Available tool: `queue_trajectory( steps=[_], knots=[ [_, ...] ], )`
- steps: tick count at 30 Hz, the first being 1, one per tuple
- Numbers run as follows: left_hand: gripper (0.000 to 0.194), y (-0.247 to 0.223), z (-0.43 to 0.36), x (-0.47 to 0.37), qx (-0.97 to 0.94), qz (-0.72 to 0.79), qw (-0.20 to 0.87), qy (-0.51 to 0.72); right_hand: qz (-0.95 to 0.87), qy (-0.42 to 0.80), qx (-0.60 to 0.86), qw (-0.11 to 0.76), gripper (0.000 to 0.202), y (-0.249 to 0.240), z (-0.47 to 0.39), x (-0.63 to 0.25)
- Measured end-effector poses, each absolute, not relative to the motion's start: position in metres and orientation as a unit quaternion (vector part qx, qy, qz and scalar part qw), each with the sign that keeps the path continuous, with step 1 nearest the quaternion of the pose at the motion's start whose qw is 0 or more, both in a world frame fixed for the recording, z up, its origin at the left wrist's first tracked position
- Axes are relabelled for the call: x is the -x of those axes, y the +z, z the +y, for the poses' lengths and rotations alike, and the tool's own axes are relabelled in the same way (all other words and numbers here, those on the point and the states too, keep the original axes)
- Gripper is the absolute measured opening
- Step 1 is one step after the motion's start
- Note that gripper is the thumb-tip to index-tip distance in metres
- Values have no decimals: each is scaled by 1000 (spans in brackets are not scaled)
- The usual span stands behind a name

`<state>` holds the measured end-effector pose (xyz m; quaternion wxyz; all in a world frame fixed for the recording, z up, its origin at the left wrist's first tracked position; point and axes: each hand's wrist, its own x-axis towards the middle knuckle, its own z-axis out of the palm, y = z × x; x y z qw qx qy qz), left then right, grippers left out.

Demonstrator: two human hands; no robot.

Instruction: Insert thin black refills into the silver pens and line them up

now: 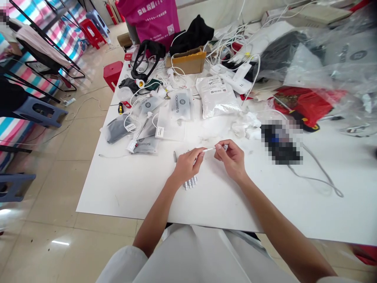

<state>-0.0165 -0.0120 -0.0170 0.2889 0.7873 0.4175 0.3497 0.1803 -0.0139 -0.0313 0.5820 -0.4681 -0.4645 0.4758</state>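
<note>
A thin white stick-like piece [209, 149] spans the gap between my two hands above the white table [141, 188]. My left hand [188, 164] pinches its left end between thumb and fingers. At its right end, my right hand [230, 157] closes thumb and fingertips on it, and a small silvery bit shows by those fingers. Several small silvery cylinders [191, 182] lie side by side on the table, partly hidden under my left hand. A slim grey metallic object [174, 156] rests just left of that hand.
Flat packets [146, 145], cables and a white bulb holder [132, 146] lie at the left. Behind are a white parcel [217, 96], a cardboard box [188, 62] and a power strip [234, 78]. A blurred-out dark object [281, 143] with a grey cable sits right.
</note>
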Motion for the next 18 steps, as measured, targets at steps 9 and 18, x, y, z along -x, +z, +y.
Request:
queue_trajectory(
  steps=[9, 18],
  knots=[
    [39, -16, -12, 16, -787, 420, 289, 347, -455, 496, 450, 587, 31, -25, -16, -176],
    [31, -22, -12, 15, -802, 403, 273, 348, -474, 516, 443, 559, 31, -20, -20, -172]
  ],
)
